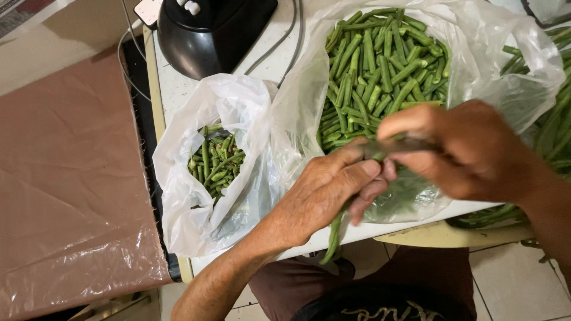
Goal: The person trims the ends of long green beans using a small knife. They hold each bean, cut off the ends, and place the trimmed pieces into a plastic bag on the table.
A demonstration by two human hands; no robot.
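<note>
My left hand point(330, 193) grips a long green bean point(334, 235) whose lower end hangs down past the table edge. My right hand point(467, 148) pinches the upper part of the same bean, blurred, just above the left hand's fingers. Both hands hover over a large clear plastic bag point(493, 59) heaped with cut green bean pieces point(380, 71). To the left, a smaller white plastic bag point(232, 107) holds short bean scraps point(215, 161).
A black appliance point(208, 30) with cables stands at the back of the white table point(178, 89). More uncut long beans point(556, 125) lie at the right edge. A brown plastic-covered surface point(71, 178) lies on the left. Tiled floor point(511, 279) shows below.
</note>
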